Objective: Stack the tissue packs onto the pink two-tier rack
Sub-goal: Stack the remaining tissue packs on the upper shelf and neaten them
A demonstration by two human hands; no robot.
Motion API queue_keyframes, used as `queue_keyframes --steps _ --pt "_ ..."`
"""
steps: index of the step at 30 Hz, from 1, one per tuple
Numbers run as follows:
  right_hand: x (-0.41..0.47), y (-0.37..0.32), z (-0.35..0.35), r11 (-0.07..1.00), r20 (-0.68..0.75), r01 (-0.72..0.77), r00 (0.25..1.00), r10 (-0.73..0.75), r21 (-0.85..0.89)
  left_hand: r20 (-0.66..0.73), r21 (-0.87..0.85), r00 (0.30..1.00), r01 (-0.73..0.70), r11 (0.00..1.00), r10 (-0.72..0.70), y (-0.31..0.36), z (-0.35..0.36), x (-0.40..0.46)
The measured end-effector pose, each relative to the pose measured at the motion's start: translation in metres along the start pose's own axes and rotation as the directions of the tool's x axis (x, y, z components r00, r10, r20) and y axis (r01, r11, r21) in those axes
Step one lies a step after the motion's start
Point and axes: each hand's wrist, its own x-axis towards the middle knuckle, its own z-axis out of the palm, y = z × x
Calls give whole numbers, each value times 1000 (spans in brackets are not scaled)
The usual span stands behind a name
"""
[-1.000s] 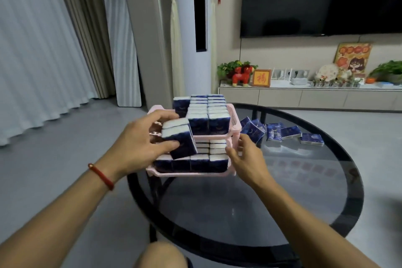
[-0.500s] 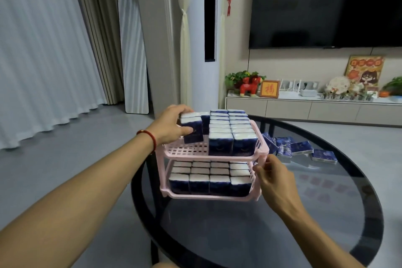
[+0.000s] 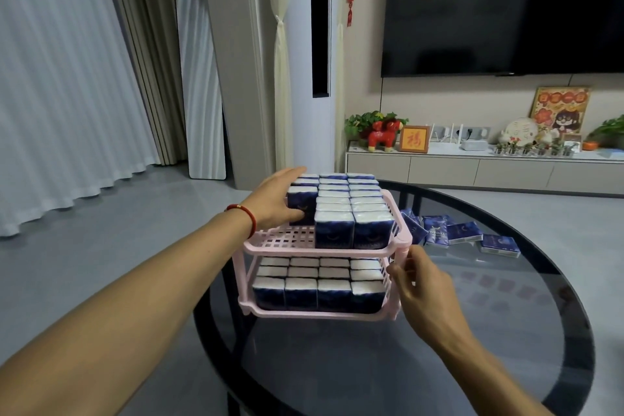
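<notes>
Tissue packs fill nearly the whole pink two-tier rack, which stands near the left edge of the round black glass table. The lower tier looks full: four columns of packs, stood on end, white tops up. The upper tier carries two full columns on its right side, and a third column on the left that reaches only partway forward, so a patch of pink grid floor shows bare at the front left corner.

That is where the action is. The left hand is clamped on the front pack of the short column, thumb against its dark blue face and fingers lying along its outer side, apparently settling it against the packs behind. The right hand steadies the rack at its front right post, fingers loosely curled round the pink upright between the tiers.

So most of the job reads as done. What is left: the gap in front of that short column, which looks to have room for a few more, and the loose packs lying flat on the glass just beyond the rack's right side, several of them, well apart from both hands.
</notes>
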Motion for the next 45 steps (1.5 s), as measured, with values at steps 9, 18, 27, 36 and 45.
queue_keyframes --steps 9,18,27,36,45 --pt "-1 -2 1 1000 15 -7 1000 7 -12 -23 51 998 -65 997 66 -7 1 12" --pt "0 -1 1 1000 23 4 1000 -4 -20 81 -189 994 88 978 -74 -3 1 15" --pt "2 2 2 999 34 14 999 -12 -32 172 -243 983 100 965 -59 -10 -4 15" --pt "2 3 2 999 47 9 999 -7 -35 170 -169 985 73 983 -44 -15 -2 21" --pt "3 4 1 1000 59 6 998 -5 -22 228 -198 969 136 971 -90 -11 -6 16"
